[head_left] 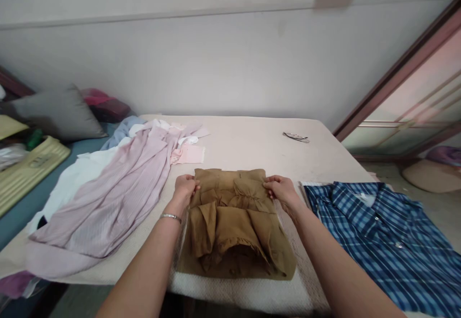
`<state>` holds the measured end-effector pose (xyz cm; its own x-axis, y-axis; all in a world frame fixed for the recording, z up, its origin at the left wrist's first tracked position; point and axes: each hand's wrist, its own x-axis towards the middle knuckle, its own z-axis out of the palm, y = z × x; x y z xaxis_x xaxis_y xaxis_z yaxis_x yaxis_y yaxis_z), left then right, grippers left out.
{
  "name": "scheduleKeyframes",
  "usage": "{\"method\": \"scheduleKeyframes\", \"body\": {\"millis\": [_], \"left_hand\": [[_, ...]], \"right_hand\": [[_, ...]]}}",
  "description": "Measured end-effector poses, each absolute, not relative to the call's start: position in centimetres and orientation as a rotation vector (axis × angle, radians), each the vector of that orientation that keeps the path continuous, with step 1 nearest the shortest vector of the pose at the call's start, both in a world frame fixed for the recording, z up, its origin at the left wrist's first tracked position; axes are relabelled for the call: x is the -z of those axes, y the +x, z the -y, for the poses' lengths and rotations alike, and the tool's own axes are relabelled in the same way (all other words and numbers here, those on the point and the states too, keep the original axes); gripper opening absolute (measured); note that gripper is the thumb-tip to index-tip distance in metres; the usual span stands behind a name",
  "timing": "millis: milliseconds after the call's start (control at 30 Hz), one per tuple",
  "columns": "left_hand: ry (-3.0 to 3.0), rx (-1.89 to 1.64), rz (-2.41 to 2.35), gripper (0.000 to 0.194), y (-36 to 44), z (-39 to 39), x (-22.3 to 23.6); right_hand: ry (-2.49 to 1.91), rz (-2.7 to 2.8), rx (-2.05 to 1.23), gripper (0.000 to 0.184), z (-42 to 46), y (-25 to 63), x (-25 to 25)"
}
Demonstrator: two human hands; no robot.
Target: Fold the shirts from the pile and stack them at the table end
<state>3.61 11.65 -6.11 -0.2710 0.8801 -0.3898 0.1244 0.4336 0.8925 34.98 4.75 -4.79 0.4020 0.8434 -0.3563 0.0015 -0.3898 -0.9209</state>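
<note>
- Brown garment, one, part-folded and creased: on the cloth-covered bench, between both hands.
- Left hand, bracelet at wrist: fingers pinching the garment's left edge.
- Right hand: fingers pinching its right edge.
- Plaid shirt, blue, collared: right side.
- Lilac cloth, rumpled: left side.
- Spectacles: towards far edge.

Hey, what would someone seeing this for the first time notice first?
Probably the brown garment, partly folded at the front centre of the pale surface, with the left hand and right hand gripping its side edges. Next, perhaps, the blue checked shirt at the right, then the long pale pink cloth draped at the left.
</note>
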Motion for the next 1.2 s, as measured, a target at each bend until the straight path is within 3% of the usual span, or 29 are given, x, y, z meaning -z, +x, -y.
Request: {"method": "scheduleKeyframes", "body": {"millis": [200, 667, 833, 933, 1033, 1200], "left_hand": [[0.806, -1.005, -1.599, 0.023, 3.7, -11.6, 5.3], [0.711, -0.964, -1.419, 0.03, 3.0, -11.1, 4.7], [0.732, -0.858, -1.212, 0.025, 0.5, -10.8, 4.2], [0.784, -0.802, -1.223, 0.013, -0.7, -10.8, 4.0], [0.981, -0.733, -1.233, 0.033, -0.8, -10.5, 3.6], [1.213, -0.626, -1.195, 0.036, -0.2, -9.8, 2.9]], "right_hand": [[-1.738, 0.641, -1.149, 0.034, -4.7, 35.3, 4.3], [-1.662, 0.765, -1.217, 0.02, -4.5, 35.2, 3.3], [-1.543, 1.134, -1.297, 0.01, -3.6, 36.9, 3.1], [-1.575, 1.269, -1.395, 0.022, -3.2, 37.7, 3.5], [-1.624, 1.359, -1.37, 0.033, -3.2, 37.8, 4.2], [-1.618, 1.577, -1.253, 0.011, -3.5, 37.2, 4.7]]}}
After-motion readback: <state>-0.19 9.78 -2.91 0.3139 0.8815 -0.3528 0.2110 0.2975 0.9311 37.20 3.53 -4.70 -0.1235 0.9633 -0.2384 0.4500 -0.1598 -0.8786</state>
